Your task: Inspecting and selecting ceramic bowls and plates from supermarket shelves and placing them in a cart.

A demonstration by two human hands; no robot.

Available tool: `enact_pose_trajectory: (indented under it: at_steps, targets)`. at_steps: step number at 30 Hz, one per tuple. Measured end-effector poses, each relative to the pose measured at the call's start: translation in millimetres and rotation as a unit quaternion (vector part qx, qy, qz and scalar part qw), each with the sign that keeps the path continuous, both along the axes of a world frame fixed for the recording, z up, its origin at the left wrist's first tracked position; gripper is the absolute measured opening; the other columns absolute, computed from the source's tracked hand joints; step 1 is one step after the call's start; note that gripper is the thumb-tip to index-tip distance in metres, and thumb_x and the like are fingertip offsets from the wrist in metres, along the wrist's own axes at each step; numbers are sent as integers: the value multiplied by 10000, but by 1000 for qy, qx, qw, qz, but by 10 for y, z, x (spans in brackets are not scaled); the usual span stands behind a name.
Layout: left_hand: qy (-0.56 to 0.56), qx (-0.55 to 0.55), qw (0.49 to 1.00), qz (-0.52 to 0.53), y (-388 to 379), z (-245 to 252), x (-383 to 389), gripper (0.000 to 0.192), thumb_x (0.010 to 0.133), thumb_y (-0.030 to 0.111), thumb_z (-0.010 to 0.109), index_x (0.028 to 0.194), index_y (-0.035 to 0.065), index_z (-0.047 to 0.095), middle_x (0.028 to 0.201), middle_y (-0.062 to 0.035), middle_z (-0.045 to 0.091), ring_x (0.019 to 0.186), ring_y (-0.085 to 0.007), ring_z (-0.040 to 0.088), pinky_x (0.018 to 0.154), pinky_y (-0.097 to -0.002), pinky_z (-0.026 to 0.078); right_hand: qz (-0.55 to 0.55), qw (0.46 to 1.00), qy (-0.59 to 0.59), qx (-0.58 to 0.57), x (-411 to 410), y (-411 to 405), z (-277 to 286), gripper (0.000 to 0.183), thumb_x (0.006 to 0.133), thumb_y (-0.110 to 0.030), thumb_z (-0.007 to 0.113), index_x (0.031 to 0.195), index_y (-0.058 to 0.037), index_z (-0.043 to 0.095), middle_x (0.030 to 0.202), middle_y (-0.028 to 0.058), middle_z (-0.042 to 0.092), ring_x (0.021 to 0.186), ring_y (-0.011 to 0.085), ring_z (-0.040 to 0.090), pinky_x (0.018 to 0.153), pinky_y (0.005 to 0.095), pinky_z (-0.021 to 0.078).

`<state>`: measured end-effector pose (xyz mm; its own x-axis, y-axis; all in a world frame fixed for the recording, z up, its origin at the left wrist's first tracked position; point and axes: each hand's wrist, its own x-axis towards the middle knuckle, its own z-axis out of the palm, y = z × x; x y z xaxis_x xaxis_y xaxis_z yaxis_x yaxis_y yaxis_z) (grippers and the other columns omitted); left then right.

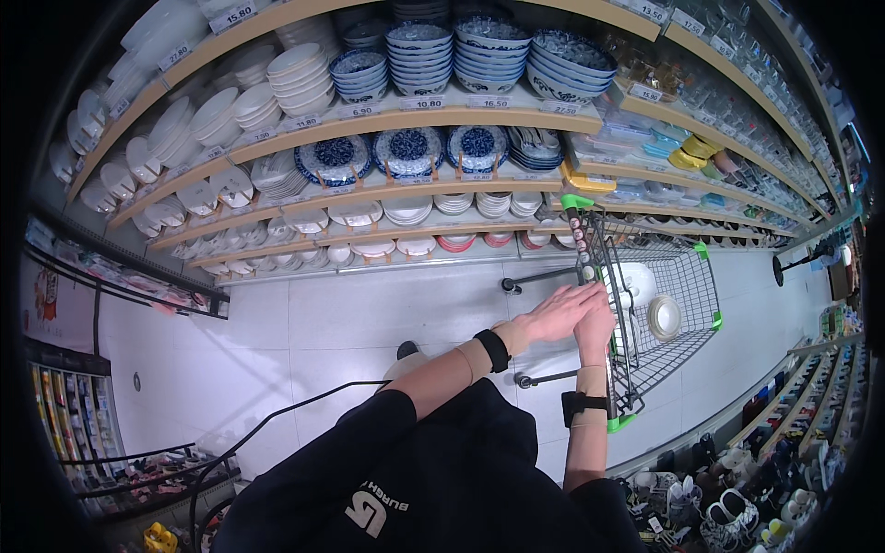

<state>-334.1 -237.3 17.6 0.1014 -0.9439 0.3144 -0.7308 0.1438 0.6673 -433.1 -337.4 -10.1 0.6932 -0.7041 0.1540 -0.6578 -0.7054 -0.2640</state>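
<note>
Both my hands meet at the middle of the handle of a wire shopping cart (681, 356) with green corner pieces. My left hand (559, 312) reaches across and rests against my right, its fingers at the handle bar (579, 242). Closed around the same bar is my right hand (594, 325). Inside the cart lie a stack of white round dishes (665, 318) and a larger white plate (635, 282). More white dishware sits close to the handle, partly hidden by the wire and my hands.
Shelves ahead hold blue-patterned bowls (420, 59), blue-patterned plates (408, 152) and white dishes (301, 79), with price tags along the edges. Glassware (726, 83) fills the right shelves. Shoes (729, 515) line a rack at lower right. A black cable (276, 415) runs at my left.
</note>
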Motion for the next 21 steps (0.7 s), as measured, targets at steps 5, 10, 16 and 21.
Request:
enact_pose_trajectory:
  at_steps: [5,10,16,21]
  targets:
    - [-75,61,995,28,5,-81,-11,763,790,5,558,1483,20,241,1481,-171,373,1301,-334,429,1080,-462,322,-14,1000,-24,-15,61,35,100,361,909,-204,547,1201,-7,468,1005,203,635,833,380,654,661,459,536]
    - [-131,101,984,66,-8,9,-92,848,761,39,594,1496,5,171,1392,-198,468,1102,-342,580,959,-473,426,35,997,-33,-59,42,41,94,395,912,-237,537,1207,10,450,1103,203,595,823,377,655,646,443,538]
    - [-139,97,980,100,-20,5,-244,861,773,73,580,1490,-29,113,1231,-228,590,775,-352,680,776,-490,514,5,998,-22,-51,17,4,8,369,948,-283,479,1196,-9,481,1058,210,626,791,388,659,621,472,532]
    - [-95,148,981,85,6,42,-240,895,773,104,622,1479,-43,94,1372,-236,478,902,-351,668,743,-471,500,7,998,-40,-40,26,47,39,347,961,-278,476,1196,-24,446,1030,223,621,713,415,642,558,488,508]
